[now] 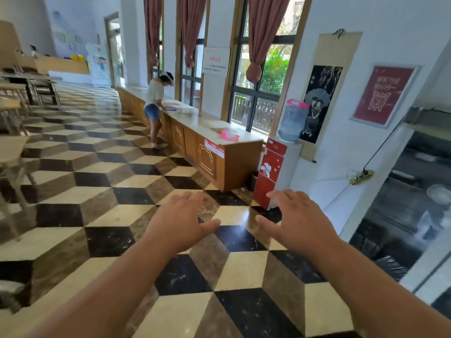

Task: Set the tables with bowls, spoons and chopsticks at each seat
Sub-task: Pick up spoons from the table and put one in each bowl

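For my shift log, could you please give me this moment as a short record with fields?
left hand: open, holds nothing, out over the floor
right hand: open, holds nothing
tableware: none in either hand
tables: far left, blurred
counter: ahead; another person stands at it
dispenser: red, at the counter's near end, bottle on top

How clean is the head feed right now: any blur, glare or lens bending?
Head view: left hand and right hand are fairly sharp; the tables at the left edge and the dark opening at the right are smeared; window daylight glares on the far floor; the wide lens tilts the walls.
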A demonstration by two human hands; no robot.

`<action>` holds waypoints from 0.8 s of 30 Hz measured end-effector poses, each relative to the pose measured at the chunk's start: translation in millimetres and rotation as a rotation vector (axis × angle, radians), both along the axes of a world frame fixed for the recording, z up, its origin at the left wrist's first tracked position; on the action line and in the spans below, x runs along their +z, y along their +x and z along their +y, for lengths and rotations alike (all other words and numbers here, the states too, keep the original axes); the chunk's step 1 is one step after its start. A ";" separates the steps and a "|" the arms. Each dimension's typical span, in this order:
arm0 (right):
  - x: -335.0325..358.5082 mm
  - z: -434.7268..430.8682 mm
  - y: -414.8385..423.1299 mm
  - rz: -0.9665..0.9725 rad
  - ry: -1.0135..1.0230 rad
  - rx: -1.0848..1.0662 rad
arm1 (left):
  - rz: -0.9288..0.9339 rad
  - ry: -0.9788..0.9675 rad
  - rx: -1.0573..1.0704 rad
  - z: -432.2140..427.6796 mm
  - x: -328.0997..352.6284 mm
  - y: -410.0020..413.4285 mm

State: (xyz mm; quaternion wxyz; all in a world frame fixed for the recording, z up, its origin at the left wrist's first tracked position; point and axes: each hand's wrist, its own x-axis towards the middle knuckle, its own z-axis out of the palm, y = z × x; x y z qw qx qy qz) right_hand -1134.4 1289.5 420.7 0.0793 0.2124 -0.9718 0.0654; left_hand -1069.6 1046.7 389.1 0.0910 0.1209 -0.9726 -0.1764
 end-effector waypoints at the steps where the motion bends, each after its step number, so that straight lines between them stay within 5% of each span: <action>1: 0.9 -13.5 -22.4 -0.009 -0.022 0.005 | 0.010 0.002 0.017 -12.3 3.5 -20.5; 14: -55.9 -329.6 -313.4 -0.146 -0.016 0.569 | -0.079 0.008 0.478 -267.0 -42.8 -189.4; 24: -57.2 -654.6 -367.9 -0.143 0.017 1.106 | -0.094 -0.008 0.940 -472.8 -38.2 -198.7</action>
